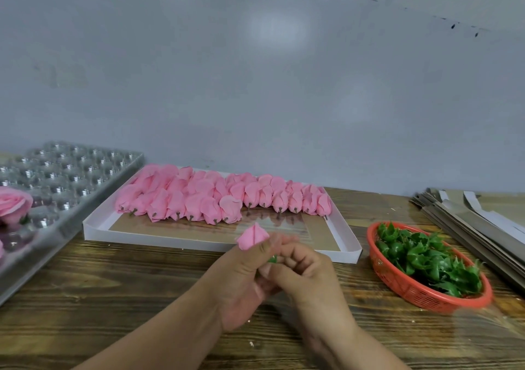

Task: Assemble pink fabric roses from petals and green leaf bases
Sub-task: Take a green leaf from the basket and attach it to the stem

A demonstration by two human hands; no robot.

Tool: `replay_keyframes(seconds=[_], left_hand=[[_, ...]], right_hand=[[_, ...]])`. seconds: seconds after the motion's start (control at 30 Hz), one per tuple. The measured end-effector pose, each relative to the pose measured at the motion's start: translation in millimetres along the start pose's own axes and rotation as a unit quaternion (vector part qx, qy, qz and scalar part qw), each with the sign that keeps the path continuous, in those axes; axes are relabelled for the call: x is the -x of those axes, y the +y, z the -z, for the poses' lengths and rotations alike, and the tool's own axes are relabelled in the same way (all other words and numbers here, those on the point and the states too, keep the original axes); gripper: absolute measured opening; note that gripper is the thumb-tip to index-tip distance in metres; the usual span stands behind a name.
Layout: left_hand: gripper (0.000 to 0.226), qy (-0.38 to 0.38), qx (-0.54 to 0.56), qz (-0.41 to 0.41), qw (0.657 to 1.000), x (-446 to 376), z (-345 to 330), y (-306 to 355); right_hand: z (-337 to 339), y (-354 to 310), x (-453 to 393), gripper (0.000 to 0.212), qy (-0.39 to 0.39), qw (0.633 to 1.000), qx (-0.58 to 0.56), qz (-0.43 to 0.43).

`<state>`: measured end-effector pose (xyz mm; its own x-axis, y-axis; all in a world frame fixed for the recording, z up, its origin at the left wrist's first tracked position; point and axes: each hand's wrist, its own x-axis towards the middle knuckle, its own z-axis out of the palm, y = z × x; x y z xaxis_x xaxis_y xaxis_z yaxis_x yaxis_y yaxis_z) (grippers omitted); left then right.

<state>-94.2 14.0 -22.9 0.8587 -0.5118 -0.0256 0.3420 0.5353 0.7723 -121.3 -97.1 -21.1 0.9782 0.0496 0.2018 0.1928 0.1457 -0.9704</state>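
My left hand (241,273) holds a pink rose bud (252,236) above the wooden table, its tip pointing up and away. My right hand (305,270) is closed against the bud's lower end, pinching a green leaf base (272,259) of which only a sliver shows between the fingers. Behind my hands a white shallow box (346,236) holds several rows of pink rose buds (216,196) lying with their stems toward me. A red plastic basket (397,284) at the right is full of green leaf bases (426,256).
A clear plastic blister tray (71,176) with round cells stands at the left, with an open pink rose (12,205) in a near cell. Flat grey cardboard sheets (468,222) are stacked at the far right. A grey wall rises behind the table.
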Motion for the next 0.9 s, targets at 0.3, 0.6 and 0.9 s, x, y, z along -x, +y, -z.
replay_keyframes(seconds=[0.3,0.6,0.9], left_hand=[[0.046,0.075,-0.035,-0.008,0.997,-3.4,-3.0,2.0],[0.045,0.102,-0.041,-0.029,0.993,-4.8,-9.8,-4.5],[0.051,-0.02,-0.119,0.025,0.992,0.9,3.6,8.4]], right_hand=[[-1.2,2.7,3.2,0.024,0.008,0.999,0.043,0.021],[-2.2,9.4,1.0,0.011,0.069,0.984,0.148,0.075],[7.0,-3.7,-4.0,0.012,-0.069,0.992,-0.062,-0.088]])
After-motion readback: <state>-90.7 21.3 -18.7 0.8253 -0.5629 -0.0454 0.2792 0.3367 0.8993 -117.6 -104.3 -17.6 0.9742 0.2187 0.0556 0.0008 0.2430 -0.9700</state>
